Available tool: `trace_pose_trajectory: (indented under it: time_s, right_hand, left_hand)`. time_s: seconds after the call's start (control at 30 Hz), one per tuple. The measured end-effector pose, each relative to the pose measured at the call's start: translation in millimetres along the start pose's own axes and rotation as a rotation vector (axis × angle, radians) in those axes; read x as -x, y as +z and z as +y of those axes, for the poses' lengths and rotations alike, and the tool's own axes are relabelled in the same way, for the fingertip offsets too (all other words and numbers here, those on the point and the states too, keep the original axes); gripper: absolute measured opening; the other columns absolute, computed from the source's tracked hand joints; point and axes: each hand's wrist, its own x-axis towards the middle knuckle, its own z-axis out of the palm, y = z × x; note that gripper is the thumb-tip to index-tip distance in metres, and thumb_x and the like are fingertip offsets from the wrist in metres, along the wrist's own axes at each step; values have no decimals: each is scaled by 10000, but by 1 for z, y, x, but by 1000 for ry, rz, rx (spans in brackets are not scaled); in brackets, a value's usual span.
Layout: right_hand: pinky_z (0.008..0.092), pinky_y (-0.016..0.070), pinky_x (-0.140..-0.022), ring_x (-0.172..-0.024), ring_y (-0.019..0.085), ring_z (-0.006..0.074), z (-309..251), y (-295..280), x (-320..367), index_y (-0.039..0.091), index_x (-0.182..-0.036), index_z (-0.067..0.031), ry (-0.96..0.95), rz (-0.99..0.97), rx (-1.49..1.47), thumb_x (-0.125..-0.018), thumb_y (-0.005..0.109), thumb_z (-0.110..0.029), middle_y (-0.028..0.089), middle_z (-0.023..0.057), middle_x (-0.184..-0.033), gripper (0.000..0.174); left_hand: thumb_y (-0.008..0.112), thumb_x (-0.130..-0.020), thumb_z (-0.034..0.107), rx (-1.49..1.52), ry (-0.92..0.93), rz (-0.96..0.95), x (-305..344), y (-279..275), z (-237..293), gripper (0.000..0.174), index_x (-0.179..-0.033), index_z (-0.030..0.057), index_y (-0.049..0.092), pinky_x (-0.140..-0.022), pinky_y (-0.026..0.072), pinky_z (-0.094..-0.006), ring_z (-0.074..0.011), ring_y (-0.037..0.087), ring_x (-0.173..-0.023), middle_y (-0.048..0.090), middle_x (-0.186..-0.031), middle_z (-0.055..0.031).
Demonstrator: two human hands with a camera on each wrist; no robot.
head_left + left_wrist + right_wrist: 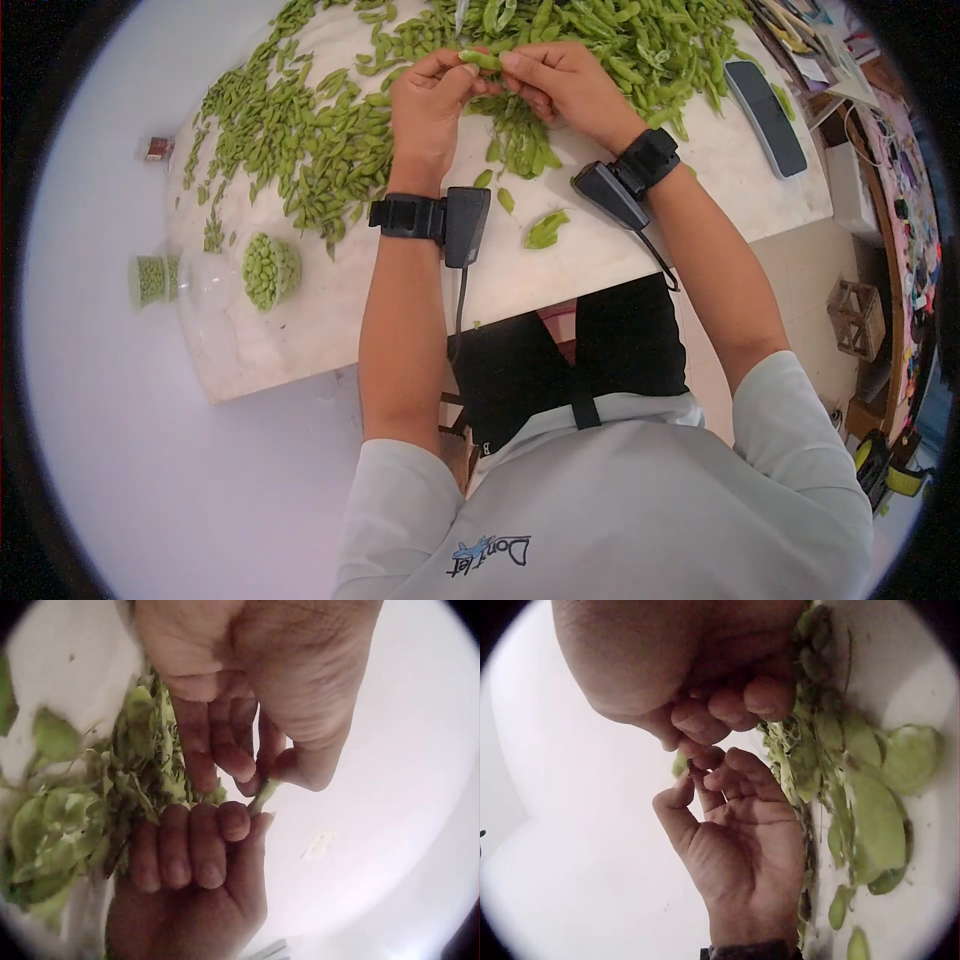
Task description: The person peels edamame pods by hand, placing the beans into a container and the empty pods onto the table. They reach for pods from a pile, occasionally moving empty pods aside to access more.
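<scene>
- Green pod (pixel 482 60): held in the air over the table (pixel 620 250), toward its far edge, between both hands.
- Pod's long axis runs side to side, roughly crosswise to the person; one end points to the left hand, the other to the right. Can't tell which end is the stem.
- Left hand (pixel 428 100): narrow grip, thumb and finger pinching the pod's left end.
- Right hand (pixel 570 85): narrow grip too, thumb and finger pinching the pod's right end; its other fingers are curled.
- Large pile of pods (pixel 640 45): behind and right of the hands, toward the table's far edge.
- Spread of pods (pixel 330 150): left of the left hand, reaching toward the table's left edge.
- Clear cup (pixel 285 270) of shelled green beans (pixel 262 268): near the near-left corner of the table.
- Pale green pod piece (pixel 546 230): between the forearms, near the table's near edge.
- Phone (pixel 767 118): lies near the right edge, long axis slanting, near end farther right.
</scene>
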Motion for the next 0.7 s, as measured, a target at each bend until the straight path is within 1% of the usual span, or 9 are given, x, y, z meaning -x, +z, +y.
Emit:
trace_pose_trajectory:
  time_s: [0.07,0.17,0.3,0.37,0.4,0.47,0.57,0.67,0.7]
  right_hand:
    - [206,313,-406,-421,392,39,0,0,0,592,-741,-33,28,-9,-37,-937,527,-309,459,-44,-514,345]
    - [207,321,-411,-422,395,43,3,-2,-1,586,-745,-34,54,-26,-99,-936,527,-314,448,-44,-510,344]
    - [210,335,-421,-431,404,50,-2,4,2,574,-737,-41,116,-116,-227,-937,523,-320,437,-42,-516,347]
    - [211,337,-423,-435,406,53,-2,6,2,565,-731,-47,90,-79,-179,-938,520,-325,441,-40,-524,349]
    - [212,339,-424,-437,406,54,-2,6,1,561,-729,-50,76,-60,-155,-938,519,-327,444,-38,-528,350]
    - [217,341,-425,-435,403,59,-1,4,1,556,-724,-52,56,-26,-218,-940,515,-334,439,-39,-528,358]
    - [223,345,-430,-435,402,65,-1,1,1,551,-716,-55,61,-7,-286,-943,506,-345,428,-39,-524,371]
    - [225,344,-435,-435,400,70,-4,2,1,545,-707,-57,61,-13,-302,-949,493,-346,416,-39,-519,381]
    - [225,343,-436,-435,399,72,-5,2,1,544,-704,-57,57,-16,-299,-952,488,-346,412,-39,-517,384]
  left_hand:
    - [547,-851,-14,34,19,14,2,6,3,48,-834,15,582,-730,496,-305,-149,563,-705,632,-895,-90]
    - [557,-844,-22,42,21,9,1,4,0,48,-843,11,593,-722,500,-304,-148,566,-709,640,-922,-95]
    - [535,-860,-9,-30,20,60,-1,2,-6,81,-887,1,610,-713,509,-305,-154,572,-715,637,-911,-102]
    - [524,-870,3,-18,-10,79,1,6,-1,111,-924,-8,620,-711,509,-298,-159,581,-724,636,-903,-105]
    - [522,-874,11,-13,-14,56,0,6,1,121,-943,-12,619,-713,508,-294,-161,588,-732,636,-897,-107]
    - [517,-883,27,0,-31,11,0,6,3,147,-980,-21,617,-718,507,-286,-167,600,-749,637,-887,-110]
    - [532,-888,47,102,-47,-120,0,9,5,174,-1022,-35,605,-719,503,-270,-159,611,-766,640,-879,-98]
    - [546,-892,64,-74,-40,-122,1,11,4,178,-1034,-29,600,-719,501,-260,-143,610,-767,643,-884,-81]
    - [553,-892,69,-71,-40,-125,1,10,3,178,-1034,-26,601,-719,500,-257,-139,609,-768,644,-885,-76]
